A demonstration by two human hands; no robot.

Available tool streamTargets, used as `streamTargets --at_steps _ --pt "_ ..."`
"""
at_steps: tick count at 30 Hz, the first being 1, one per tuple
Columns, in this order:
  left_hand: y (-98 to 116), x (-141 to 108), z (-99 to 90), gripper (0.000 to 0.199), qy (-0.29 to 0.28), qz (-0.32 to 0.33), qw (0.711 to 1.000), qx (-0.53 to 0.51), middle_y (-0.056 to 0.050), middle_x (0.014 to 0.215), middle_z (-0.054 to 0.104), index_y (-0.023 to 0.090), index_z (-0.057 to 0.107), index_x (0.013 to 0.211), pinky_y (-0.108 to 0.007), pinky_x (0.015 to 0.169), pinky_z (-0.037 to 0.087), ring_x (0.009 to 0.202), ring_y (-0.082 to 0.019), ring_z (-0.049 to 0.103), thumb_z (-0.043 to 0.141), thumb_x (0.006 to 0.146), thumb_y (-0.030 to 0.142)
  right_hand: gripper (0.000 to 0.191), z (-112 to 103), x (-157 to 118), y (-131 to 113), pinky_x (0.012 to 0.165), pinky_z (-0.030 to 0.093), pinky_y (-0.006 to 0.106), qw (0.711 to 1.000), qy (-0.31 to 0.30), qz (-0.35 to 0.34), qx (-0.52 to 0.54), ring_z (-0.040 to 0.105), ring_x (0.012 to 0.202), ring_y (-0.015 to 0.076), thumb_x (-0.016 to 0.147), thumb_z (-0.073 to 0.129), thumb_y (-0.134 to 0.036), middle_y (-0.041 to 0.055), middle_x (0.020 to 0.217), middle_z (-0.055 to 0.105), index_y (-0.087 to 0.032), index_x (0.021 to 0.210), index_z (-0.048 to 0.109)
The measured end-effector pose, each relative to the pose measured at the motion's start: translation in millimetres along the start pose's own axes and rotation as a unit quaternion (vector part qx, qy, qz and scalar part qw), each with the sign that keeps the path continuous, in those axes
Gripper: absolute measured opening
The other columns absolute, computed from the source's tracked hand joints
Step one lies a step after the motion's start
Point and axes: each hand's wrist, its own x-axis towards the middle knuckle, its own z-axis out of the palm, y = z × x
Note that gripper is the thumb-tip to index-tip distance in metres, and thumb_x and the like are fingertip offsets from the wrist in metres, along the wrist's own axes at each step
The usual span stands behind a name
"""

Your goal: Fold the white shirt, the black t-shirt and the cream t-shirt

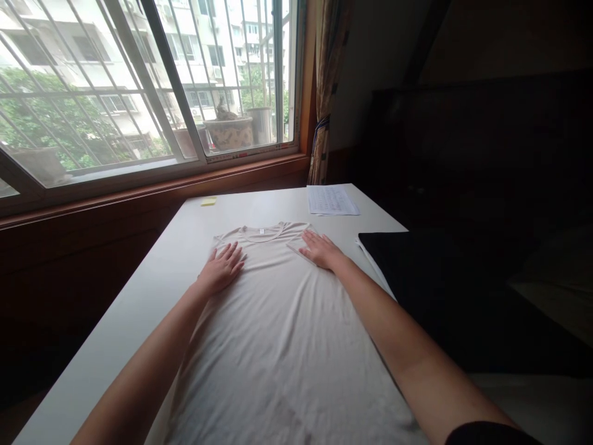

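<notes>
A cream T-shirt (273,309) lies spread on the white table (152,266), its neckline and small label at the far end. My left hand (223,269) rests flat on the shirt's left side below the shoulder, fingers spread. On the right side, my right hand (319,248) lies palm down, fingers extended, by the right shoulder. The fabric under and beside my right hand shows a folded edge running diagonally, perhaps the sleeve. Soft creases run down the middle of the shirt. Its lower end passes out of view at the bottom.
Printed sheets of paper (332,199) lie at the table's far right corner, and a yellow sticky note (209,201) at the far left. Dark folded cloth (445,290) hangs over the right edge. Beyond the table are a barred window (139,93) and a tied curtain (327,93).
</notes>
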Motion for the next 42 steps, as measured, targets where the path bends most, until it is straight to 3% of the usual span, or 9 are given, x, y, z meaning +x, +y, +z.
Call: streamTargets --at_steps 5,10,16,23,30,36,42 --pt "21.1 -39.6 3.1 0.061 0.022 0.040 0.999 -0.004 -0.007 0.168 0.027 0.023 0.032 0.161 -0.054 0.127 0.016 0.157 -0.026 0.018 0.028 0.108 0.053 0.074 -5.5 -10.7 -12.2 0.127 0.005 0.053 0.999 0.036 0.009 -0.011 0.014 0.158 0.0257 0.104 0.027 -0.057 0.0110 0.170 0.019 -0.013 0.164 0.024" --pt "38.4 -82.7 15.4 0.062 0.023 0.050 0.998 -0.016 -0.006 0.167 0.028 0.023 0.032 0.161 -0.056 0.127 0.017 0.156 -0.027 0.021 0.027 0.108 0.055 0.072 -0.7 -53.2 -47.1 0.128 0.011 0.049 0.998 0.050 -0.043 -0.009 0.017 0.158 0.0255 0.106 0.025 -0.056 0.0118 0.170 0.021 -0.013 0.162 0.028" --pt "44.8 -92.5 13.6 0.061 0.004 0.035 0.999 -0.018 -0.005 0.169 0.021 0.024 0.027 0.162 -0.057 0.127 0.014 0.157 -0.026 0.019 0.025 0.109 0.052 0.074 14.4 -99.2 -72.0 0.128 0.012 0.049 0.992 0.034 -0.120 0.007 0.019 0.157 0.0253 0.106 0.024 -0.060 0.0122 0.168 0.024 -0.013 0.162 0.031" --pt "43.8 -94.4 13.8 0.057 0.015 0.030 0.999 -0.022 -0.003 0.169 0.022 0.031 0.028 0.162 -0.056 0.127 0.010 0.157 -0.026 0.019 0.027 0.108 0.052 0.070 12.1 -106.0 -68.6 0.127 0.016 0.050 0.994 0.053 -0.092 -0.005 0.020 0.157 0.0265 0.107 0.029 -0.052 0.0143 0.168 0.023 -0.007 0.160 0.033" --pt "47.1 -107.1 11.5 0.055 0.005 0.004 1.000 -0.018 -0.002 0.169 0.022 0.035 0.026 0.161 -0.061 0.124 0.010 0.157 -0.028 0.017 0.027 0.108 0.052 0.068 11.7 -110.9 -69.1 0.127 0.015 0.052 0.996 0.032 -0.082 -0.001 0.017 0.157 0.0268 0.106 0.031 -0.054 0.0108 0.169 0.021 -0.013 0.161 0.034" --pt "45.1 -133.6 10.2 0.055 0.001 -0.014 1.000 -0.018 -0.003 0.169 0.020 0.036 0.023 0.161 -0.066 0.123 0.011 0.157 -0.030 0.017 0.029 0.108 0.051 0.071 8.8 -101.4 -72.4 0.128 0.011 0.050 0.995 0.016 -0.102 0.005 0.014 0.158 0.0253 0.106 0.027 -0.057 0.0105 0.170 0.018 -0.013 0.162 0.030" --pt "40.0 -166.3 19.8 0.056 0.046 -0.036 0.998 0.010 -0.004 0.168 0.024 0.036 0.023 0.161 -0.064 0.123 0.015 0.156 -0.030 0.021 0.032 0.108 0.049 0.072 5.5 -87.1 -78.6 0.128 0.008 0.049 0.989 -0.006 -0.146 0.011 0.011 0.159 0.0247 0.105 0.027 -0.058 0.0098 0.171 0.017 -0.015 0.163 0.028"
